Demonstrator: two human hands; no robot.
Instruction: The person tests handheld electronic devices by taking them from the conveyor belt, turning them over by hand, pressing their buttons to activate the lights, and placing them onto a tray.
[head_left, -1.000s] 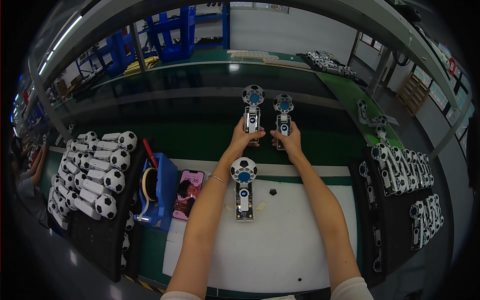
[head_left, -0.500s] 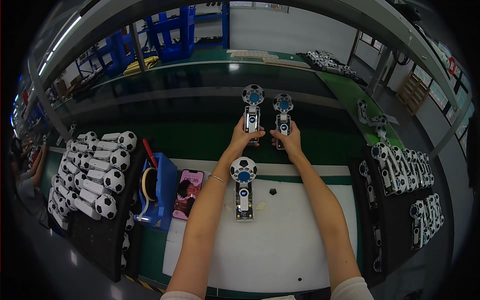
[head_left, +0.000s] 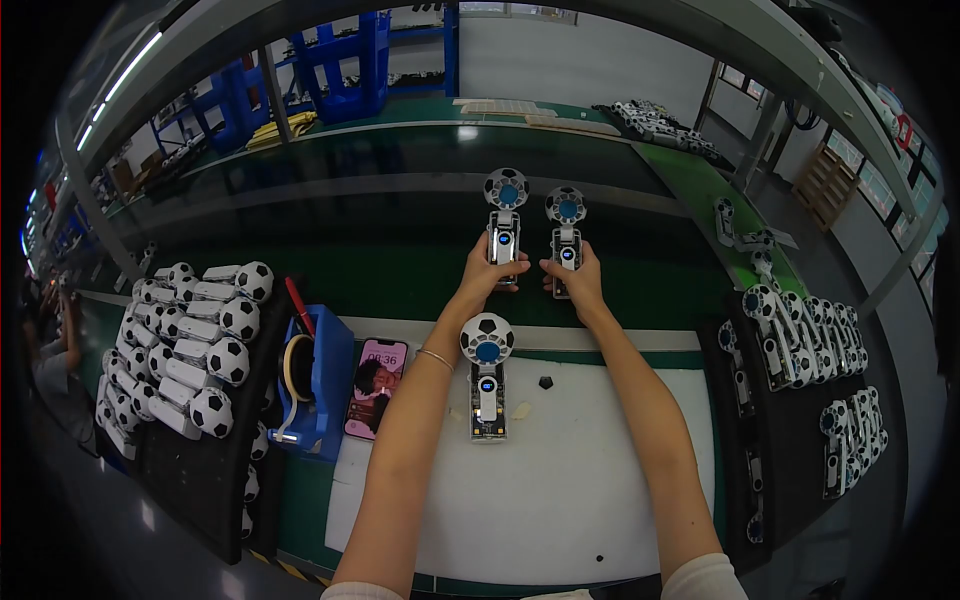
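My left hand grips a soccer-ball-headed device by its narrow body, with the thumb across the front. A similar device is held by my right hand, fingers wrapped around its lower body. Both stand upright side by side, apart from each other, with a blue disc in the round head and a small lit display below. On the white mat nearer me lies a third device, its display lit and circuit board exposed at the bottom. A small black pentagon piece rests to its right.
A blue tape dispenser with a red-handled tool and a phone sit left of the white mat. Black trays of similar devices flank me, left and right. A dark green conveyor belt runs beyond.
My hands and the two devices stay almost exactly where they were. At the far left edge, another person's arm has shifted slightly.
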